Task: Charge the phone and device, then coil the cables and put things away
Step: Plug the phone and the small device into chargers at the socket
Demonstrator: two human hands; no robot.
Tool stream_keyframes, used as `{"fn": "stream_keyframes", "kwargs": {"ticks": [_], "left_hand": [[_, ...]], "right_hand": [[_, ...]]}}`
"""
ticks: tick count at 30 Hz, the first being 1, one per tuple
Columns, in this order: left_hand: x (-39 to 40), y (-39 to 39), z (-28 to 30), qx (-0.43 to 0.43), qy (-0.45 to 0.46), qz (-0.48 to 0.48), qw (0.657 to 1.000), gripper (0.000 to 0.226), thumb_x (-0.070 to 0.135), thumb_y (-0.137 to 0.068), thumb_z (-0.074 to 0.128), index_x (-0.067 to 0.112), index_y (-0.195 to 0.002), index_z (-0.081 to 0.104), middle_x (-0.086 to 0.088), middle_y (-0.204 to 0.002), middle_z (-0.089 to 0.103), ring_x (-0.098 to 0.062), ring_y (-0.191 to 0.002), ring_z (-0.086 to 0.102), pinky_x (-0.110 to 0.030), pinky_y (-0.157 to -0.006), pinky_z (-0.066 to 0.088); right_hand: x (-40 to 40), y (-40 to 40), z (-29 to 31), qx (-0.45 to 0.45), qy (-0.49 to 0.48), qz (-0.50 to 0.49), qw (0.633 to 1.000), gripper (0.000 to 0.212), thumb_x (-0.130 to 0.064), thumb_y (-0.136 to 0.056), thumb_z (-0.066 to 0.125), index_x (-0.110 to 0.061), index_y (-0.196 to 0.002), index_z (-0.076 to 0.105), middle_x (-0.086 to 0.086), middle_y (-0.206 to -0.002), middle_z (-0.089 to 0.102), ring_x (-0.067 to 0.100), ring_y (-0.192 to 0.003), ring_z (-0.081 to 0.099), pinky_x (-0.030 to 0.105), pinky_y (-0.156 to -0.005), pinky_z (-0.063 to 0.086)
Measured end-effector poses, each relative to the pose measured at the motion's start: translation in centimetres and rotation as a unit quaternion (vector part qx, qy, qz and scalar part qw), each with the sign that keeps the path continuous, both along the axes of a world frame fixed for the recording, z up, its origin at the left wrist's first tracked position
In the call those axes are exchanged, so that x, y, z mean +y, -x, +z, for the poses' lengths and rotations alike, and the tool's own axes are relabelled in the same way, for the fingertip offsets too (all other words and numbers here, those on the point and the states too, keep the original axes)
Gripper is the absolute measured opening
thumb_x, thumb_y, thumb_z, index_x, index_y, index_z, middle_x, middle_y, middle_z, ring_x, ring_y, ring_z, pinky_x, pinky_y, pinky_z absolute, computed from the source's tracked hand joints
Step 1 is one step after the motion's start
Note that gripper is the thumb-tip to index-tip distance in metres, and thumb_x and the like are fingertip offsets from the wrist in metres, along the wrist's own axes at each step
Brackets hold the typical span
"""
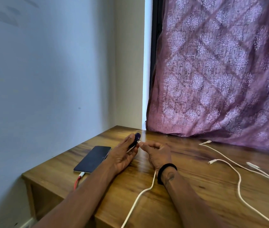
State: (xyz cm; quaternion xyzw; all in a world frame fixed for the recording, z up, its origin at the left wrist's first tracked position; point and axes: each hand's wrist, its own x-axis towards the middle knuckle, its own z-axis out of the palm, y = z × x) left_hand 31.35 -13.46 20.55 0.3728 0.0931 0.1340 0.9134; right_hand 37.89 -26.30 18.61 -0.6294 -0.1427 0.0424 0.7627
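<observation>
A dark phone (93, 159) lies face up on the wooden table (196, 183) at the left, with a red cable (77, 181) plugged into its near end. My left hand (124, 154) grips a small dark purple device (136, 139) just right of the phone. My right hand (157, 153) pinches the plug of a white cable (140, 196) against the side of the device. That cable runs back under my right wrist and off the table's near edge.
Further white cables (239, 181) with loose plugs trail across the right half of the table toward its right edge. A purple patterned curtain (220, 71) hangs onto the table's far edge. A pale wall borders the table on the left.
</observation>
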Motion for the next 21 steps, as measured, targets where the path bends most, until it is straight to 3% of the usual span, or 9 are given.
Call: {"fn": "stream_keyframes", "kwargs": {"ticks": [4,8,12,15,21], "left_hand": [[0.2,0.0,0.0,0.004,-0.008,0.002,1.000,0.020,0.013,-0.085,0.076,0.007,-0.104,0.077,-0.016,-0.107,0.075,-0.024,-0.093,0.069,-0.031,-0.077,0.059],[0.3,-0.2,-0.1,-0.002,-0.007,-0.001,1.000,0.026,0.011,-0.085,0.077,0.008,-0.110,0.076,-0.017,-0.115,0.073,-0.023,-0.091,0.071,-0.029,-0.071,0.061],[0.4,-0.5,-0.3,-0.008,-0.017,0.010,1.000,0.036,0.007,-0.085,0.077,0.010,-0.120,0.073,-0.018,-0.118,0.073,-0.024,-0.092,0.072,-0.032,-0.085,0.061],[0.5,-0.6,-0.4,-0.011,-0.024,0.018,0.999,0.039,0.005,-0.084,0.077,0.012,-0.122,0.073,-0.018,-0.117,0.073,-0.026,-0.097,0.072,-0.037,-0.097,0.056],[0.6,-0.7,-0.7,-0.033,-0.064,0.026,0.997,0.049,0.004,-0.082,0.079,0.017,-0.127,0.069,-0.015,-0.122,0.069,-0.026,-0.100,0.070,-0.036,-0.093,0.058]], "right_hand": [[0.0,0.1,0.1,0.000,0.007,0.007,1.000,0.022,-0.026,-0.075,0.094,-0.012,-0.085,0.081,0.005,-0.077,0.076,-0.001,-0.044,0.051,0.025,-0.057,0.043],[-0.1,0.4,0.2,-0.012,0.000,0.005,1.000,0.018,-0.022,-0.076,0.093,-0.011,-0.084,0.080,0.005,-0.082,0.079,0.008,-0.064,0.065,0.028,-0.068,0.053],[0.1,0.6,0.3,-0.023,0.002,-0.008,1.000,0.017,-0.020,-0.076,0.092,-0.011,-0.084,0.080,0.009,-0.088,0.081,0.017,-0.082,0.072,0.034,-0.085,0.060],[0.2,0.8,0.3,-0.024,0.012,-0.020,0.999,0.016,-0.021,-0.076,0.093,-0.013,-0.081,0.080,0.007,-0.088,0.081,0.020,-0.089,0.075,0.035,-0.088,0.060],[0.5,1.3,0.3,-0.036,0.054,-0.065,0.996,0.017,-0.027,-0.076,0.093,-0.016,-0.077,0.081,-0.001,-0.081,0.080,0.018,-0.088,0.076,0.035,-0.086,0.061]]}}
